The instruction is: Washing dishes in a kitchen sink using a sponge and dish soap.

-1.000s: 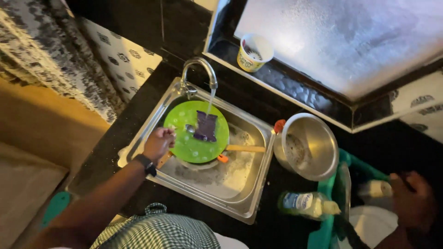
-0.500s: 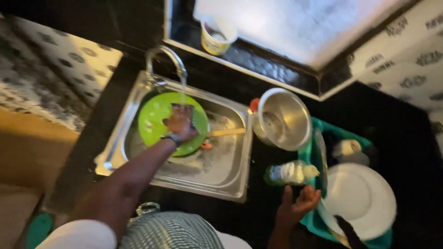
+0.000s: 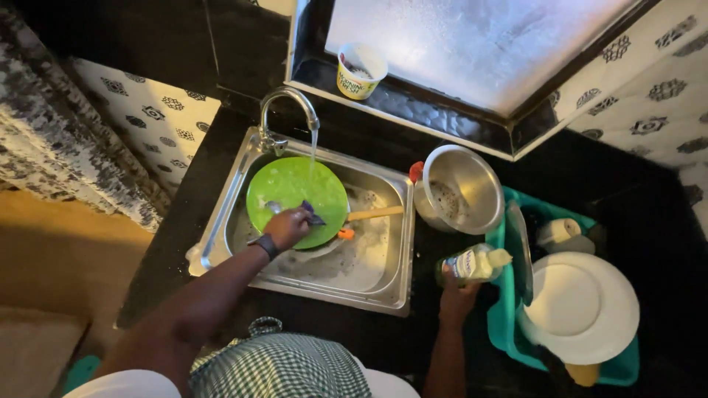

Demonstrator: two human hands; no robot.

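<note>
A round lime-green plate lies tilted in the steel sink, on its left side, wet under a thin stream of water. A small dark scrubbing pad is pressed on its near edge. Right of the sink, a clear dish-soap bottle (pale yellow liquid, labelled) leans sideways on the dark counter.

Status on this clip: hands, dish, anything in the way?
Left hand holds scrub pad on green plate under running tap. Right hand grips soap bottle. Nothing blocking.
</note>
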